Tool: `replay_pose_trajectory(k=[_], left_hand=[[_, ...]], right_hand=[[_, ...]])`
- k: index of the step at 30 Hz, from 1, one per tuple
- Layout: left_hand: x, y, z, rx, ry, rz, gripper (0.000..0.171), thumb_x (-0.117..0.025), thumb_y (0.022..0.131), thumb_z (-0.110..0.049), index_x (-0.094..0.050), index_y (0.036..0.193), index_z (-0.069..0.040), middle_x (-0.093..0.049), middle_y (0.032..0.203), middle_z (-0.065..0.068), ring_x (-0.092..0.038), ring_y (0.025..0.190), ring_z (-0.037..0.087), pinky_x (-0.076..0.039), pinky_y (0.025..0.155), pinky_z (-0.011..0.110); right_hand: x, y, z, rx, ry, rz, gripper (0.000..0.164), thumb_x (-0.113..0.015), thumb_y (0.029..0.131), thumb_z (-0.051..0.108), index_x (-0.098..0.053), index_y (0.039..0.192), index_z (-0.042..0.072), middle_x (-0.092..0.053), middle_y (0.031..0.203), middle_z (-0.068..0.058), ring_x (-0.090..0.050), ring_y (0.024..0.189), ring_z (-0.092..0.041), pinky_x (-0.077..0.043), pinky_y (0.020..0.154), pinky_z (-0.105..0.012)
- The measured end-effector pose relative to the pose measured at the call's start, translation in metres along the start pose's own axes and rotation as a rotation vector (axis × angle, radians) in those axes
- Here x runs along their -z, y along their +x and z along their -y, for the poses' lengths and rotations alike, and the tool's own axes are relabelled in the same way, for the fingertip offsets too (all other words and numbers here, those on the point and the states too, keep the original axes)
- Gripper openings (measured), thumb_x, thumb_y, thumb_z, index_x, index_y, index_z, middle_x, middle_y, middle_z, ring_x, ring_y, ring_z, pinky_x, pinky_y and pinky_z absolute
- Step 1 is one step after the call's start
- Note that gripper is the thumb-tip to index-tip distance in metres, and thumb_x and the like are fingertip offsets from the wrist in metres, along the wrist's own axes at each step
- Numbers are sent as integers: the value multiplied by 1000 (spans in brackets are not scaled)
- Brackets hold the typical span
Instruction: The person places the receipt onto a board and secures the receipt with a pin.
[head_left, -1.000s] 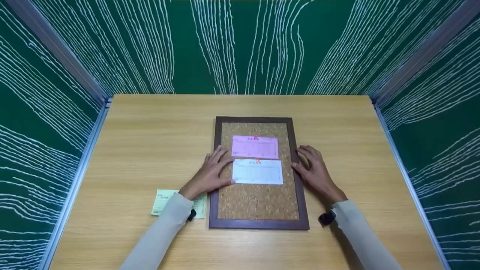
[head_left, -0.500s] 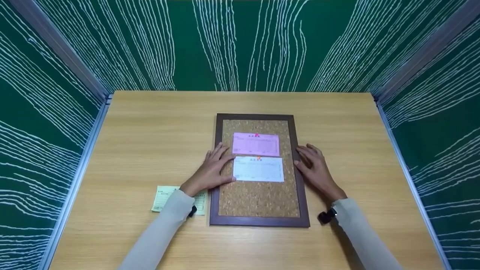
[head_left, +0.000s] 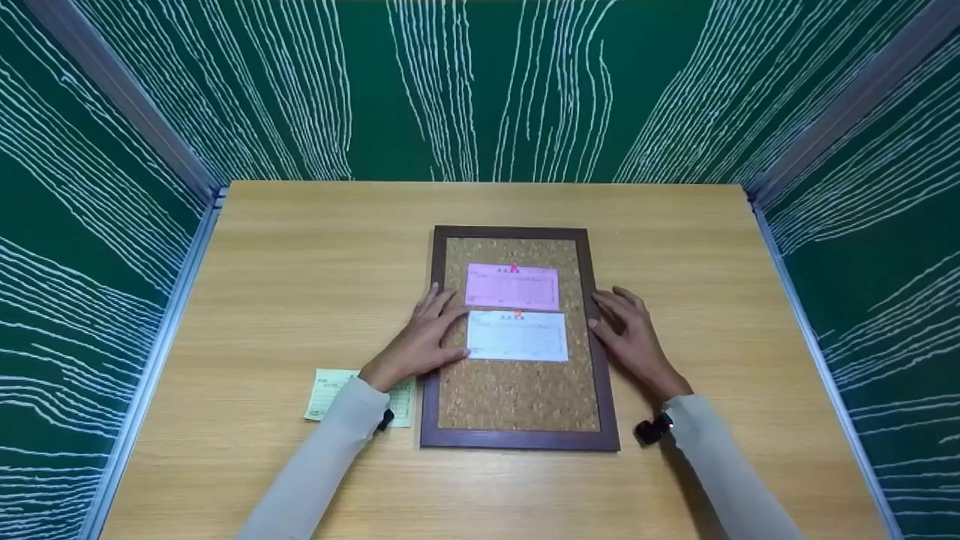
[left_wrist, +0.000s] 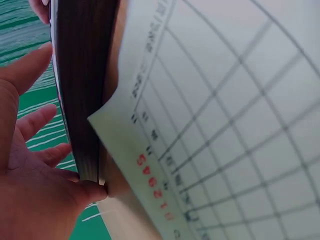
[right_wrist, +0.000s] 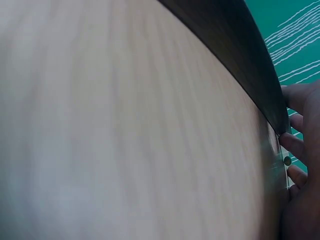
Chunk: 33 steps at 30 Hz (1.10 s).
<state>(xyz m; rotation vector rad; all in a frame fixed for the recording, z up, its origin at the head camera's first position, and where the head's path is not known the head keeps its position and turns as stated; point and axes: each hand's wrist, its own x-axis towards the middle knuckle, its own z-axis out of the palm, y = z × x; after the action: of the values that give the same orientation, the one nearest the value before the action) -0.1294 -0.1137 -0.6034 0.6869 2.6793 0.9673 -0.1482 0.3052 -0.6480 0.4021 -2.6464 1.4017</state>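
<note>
Board (head_left: 517,397) flat on table (head_left: 337,240), pink slip (head_left: 512,289) and white slip (head_left: 517,339) pinned to it. Left hand (head_left: 421,343) over its left edge, thumb by white slip; right hand (head_left: 636,335) along its right edge. I read both as loose-fingered, grasping nothing. Green slip (head_left: 328,390) left of board. To steady it, I'd press both edges evenly, thumb clear of the slips.

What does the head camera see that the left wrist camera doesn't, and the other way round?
Only the head view shows the board's cork face, with the printed fronts of a pink slip and a pale blue slip.

Only the left wrist view shows red digits on the green paper.

Both share that paper, the left hand, the board's dark frame, and the green wall with white lines.
</note>
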Motion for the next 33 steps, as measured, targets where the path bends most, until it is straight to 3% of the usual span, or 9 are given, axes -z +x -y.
replay_pose_trajectory(k=[5,15,20,28,33], left_hand=[[4,-3,1,2,-18,-27,72,-82,101,-36,-53,163,-14,-22,181,20,0,169,47,-19,132,68],[18,-19,-2,54,-36,-53,71,-80,103,-37,-52,164,-14,-24,181,15,-9,170,41,-15,134,64],[27,-33,1,40,-46,-79,67,-77,105,-36,-53,163,-11,-34,178,16,-22,167,41,-19,133,65],[40,-58,13,87,-55,-115,63,-76,107,-35,-56,160,-9,-38,175,16,-32,163,41,-34,127,64],[46,-77,20,101,-38,-128,61,-75,107,-34,-57,159,-8,-40,173,18,-36,161,43,-37,125,67]], right_hand=[[1,-1,0,1,2,-2,49,-77,104,12,-66,150,1,-61,156,-21,-32,160,-44,-19,130,-68],[1,0,-1,15,-4,-4,49,-78,103,11,-66,149,0,-62,156,-21,-33,159,-44,-18,131,-66],[3,1,-1,24,-2,-8,49,-79,102,9,-67,148,-1,-62,155,-23,-35,158,-46,-19,130,-68],[4,4,-1,29,13,1,49,-79,103,11,-66,149,0,-62,155,-23,-35,158,-45,-20,130,-68],[1,-1,-2,33,17,-14,49,-79,102,9,-66,148,-2,-62,154,-24,-36,157,-45,-21,129,-68]])
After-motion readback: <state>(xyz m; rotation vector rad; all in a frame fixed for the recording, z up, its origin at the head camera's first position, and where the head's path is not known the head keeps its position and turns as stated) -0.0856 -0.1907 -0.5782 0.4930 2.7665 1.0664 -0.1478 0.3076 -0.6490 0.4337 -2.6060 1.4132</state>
